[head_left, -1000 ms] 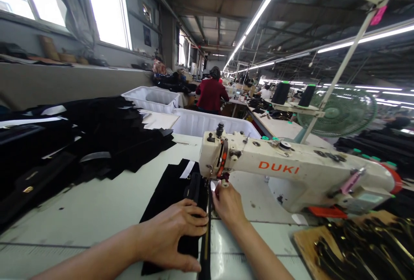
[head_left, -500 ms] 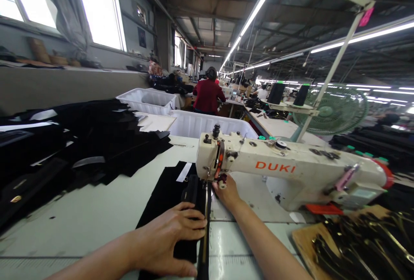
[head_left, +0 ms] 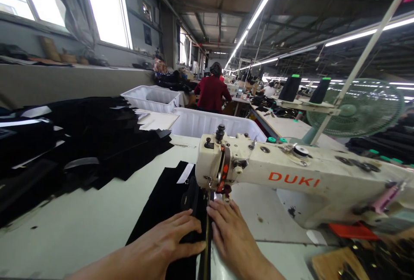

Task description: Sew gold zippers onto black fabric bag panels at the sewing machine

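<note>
Black fabric (head_left: 158,202) lies under the head of a white sewing machine (head_left: 258,163), with a white strip (head_left: 185,173) on its upper part. A zipper (head_left: 205,254) with brassy teeth runs along the fabric's right edge, up to the presser foot. My left hand (head_left: 174,237) rests on the fabric just left of the zipper, fingers apart and thumb at the zipper's edge. Lying flat on the right side of the zipper is my right hand (head_left: 231,232), its fingertips just below the needle area. The machine head hides the needle tip.
Stacked black pieces (head_left: 97,142) cover the table's left. White plastic bins (head_left: 213,122) stand behind the machine. At lower right is a wooden board (head_left: 336,265) beside dark pieces with metal parts. A person in a red top (head_left: 211,92) sits farther off; thread cones (head_left: 291,88) stand right.
My right hand has come back from beside the needle and now lies flat by the zipper. My left thumb has moved up to the zipper. The view has shifted, with the machine appearing larger.
</note>
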Available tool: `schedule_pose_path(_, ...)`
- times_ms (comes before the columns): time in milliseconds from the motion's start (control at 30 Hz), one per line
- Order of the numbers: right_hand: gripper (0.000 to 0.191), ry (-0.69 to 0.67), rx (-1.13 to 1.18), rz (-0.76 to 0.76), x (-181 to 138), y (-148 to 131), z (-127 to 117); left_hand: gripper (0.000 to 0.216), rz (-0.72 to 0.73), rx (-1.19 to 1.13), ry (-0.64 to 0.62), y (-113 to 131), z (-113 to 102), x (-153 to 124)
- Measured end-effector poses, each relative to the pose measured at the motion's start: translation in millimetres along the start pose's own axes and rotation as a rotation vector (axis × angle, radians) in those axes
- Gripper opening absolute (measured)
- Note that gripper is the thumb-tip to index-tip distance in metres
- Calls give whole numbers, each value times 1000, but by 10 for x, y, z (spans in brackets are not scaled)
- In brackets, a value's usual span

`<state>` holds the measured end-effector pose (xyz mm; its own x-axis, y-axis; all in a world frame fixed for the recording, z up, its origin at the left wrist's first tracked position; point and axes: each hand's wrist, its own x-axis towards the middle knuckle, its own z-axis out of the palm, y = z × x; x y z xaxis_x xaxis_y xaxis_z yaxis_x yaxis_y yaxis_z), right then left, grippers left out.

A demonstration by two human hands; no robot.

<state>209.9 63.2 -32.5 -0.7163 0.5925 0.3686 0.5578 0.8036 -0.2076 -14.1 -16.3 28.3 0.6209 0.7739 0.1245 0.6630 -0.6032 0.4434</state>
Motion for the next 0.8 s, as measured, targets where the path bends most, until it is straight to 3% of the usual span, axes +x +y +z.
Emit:
schedule_pose_path(200,51,-16,-25,20,-2,28,36,71,-26,30,-67,-256,36,65)
schedule_pose_path(400,52,35,40,-23,6,8,-23,71,15,56,15,-424,31,170)
schedule_pose_path(633,44,64,179,-102,14,-32,-167,68,18,103,25,-434,62,189)
schedule_pose_path(800,43,39,144,-97,-9,-26,-119,65,4,79,42,-430,112,145)
